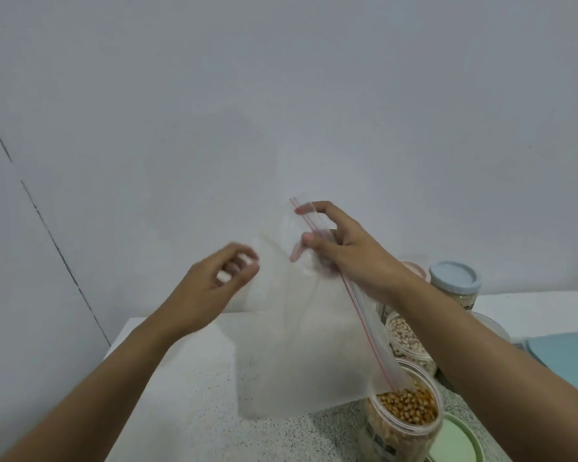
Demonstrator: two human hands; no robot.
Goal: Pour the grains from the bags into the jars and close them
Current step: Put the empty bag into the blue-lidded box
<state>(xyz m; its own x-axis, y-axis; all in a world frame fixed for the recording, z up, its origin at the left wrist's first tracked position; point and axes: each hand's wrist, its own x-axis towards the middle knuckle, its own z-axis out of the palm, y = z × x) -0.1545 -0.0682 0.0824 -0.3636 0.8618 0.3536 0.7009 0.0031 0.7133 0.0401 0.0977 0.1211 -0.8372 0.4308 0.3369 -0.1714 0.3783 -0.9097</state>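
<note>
Pinched empty clear zip bag (301, 331) near its red seal with right hand (346, 253), lower mouth corner over open corn-kernel jar (402, 428) at 5 o'clock. Could not tell grip of blurred, curled left hand (219, 280) at bag's 9 o'clock.

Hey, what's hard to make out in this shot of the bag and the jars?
- Blurred by motion: fingertips of the left hand, head view; whether it pinches the bag is unclear.
- Hidden: pale-grain jar, partly behind the bag.
- Cut off: green lid, by the bottom edge.
- Hidden: pinkish lid, mostly behind the right hand.
</note>
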